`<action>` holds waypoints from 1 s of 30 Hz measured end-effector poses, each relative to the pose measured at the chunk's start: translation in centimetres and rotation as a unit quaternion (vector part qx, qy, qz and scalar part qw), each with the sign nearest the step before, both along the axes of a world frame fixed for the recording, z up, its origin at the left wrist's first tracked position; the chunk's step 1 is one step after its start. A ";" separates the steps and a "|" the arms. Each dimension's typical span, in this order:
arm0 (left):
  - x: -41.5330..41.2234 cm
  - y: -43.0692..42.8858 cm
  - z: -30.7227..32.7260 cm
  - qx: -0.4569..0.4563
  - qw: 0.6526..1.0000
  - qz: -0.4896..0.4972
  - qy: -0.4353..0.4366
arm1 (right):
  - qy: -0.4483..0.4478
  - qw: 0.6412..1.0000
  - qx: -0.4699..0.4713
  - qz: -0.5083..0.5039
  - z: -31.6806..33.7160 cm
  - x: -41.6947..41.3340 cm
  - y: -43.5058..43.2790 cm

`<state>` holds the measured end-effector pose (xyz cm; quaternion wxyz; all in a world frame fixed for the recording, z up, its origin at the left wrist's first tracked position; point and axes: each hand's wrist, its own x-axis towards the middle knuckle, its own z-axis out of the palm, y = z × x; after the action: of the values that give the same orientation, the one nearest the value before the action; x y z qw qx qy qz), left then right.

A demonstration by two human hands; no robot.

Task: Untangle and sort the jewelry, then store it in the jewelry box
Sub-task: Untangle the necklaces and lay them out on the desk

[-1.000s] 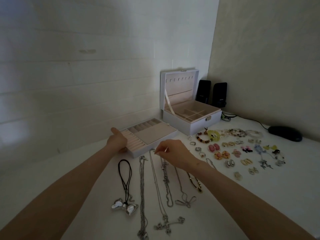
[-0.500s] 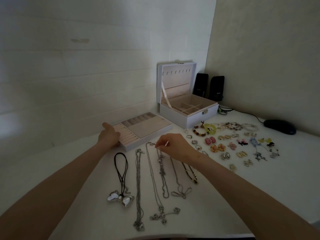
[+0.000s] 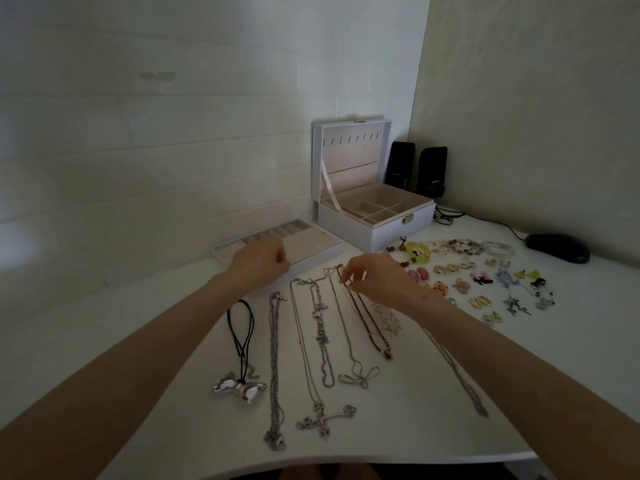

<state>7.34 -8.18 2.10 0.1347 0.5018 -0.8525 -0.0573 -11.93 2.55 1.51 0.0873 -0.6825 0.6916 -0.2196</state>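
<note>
The tray (image 3: 311,247) is set left of the jewelry box (image 3: 349,227); necklaces (image 3: 322,334) are laid before it, earrings (image 3: 478,301) seemingly front-right.

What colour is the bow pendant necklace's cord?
Black: the thin cord, seen best in the head view.

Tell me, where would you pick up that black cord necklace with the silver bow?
Pinch the black cord necklace at the far end of its loop, coming from above. The cord lies flat and straight, apart from the chain beside it, with the bulky silver bow at the near end, so it would likely hang straight below.
</note>
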 end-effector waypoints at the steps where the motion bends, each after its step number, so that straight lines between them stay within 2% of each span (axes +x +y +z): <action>1: -0.3 0.4 0.2 0.026 0.999 -0.047 0.001 | 0.018 1.000 0.010 0.000 0.3 -0.2 0.2; 5: -1.1 2.1 0.3 0.092 0.977 -0.191 0.009 | 0.064 0.993 0.099 0.005 1.2 -0.5 1.5; 9: -2.1 3.9 0.2 0.124 0.961 -0.247 0.011 | 0.092 0.965 0.247 0.019 2.1 0.0 3.1; 11: -2.6 4.6 0.1 0.126 0.955 -0.267 0.007 | 0.110 0.953 0.283 0.023 2.1 0.3 3.8; 15: -3.3 5.8 0.0 0.141 0.947 -0.288 0.022 | 0.136 0.950 0.280 0.017 2.1 0.6 4.8; 30: -5.0 7.6 -1.0 0.132 0.948 -0.287 0.033 | 0.016 0.959 0.283 0.004 1.0 0.0 5.5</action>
<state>2.32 -0.58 1.15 0.0733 0.2468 -0.9404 -0.2222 -11.98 8.01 2.47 0.2668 -0.6362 0.7240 -0.0032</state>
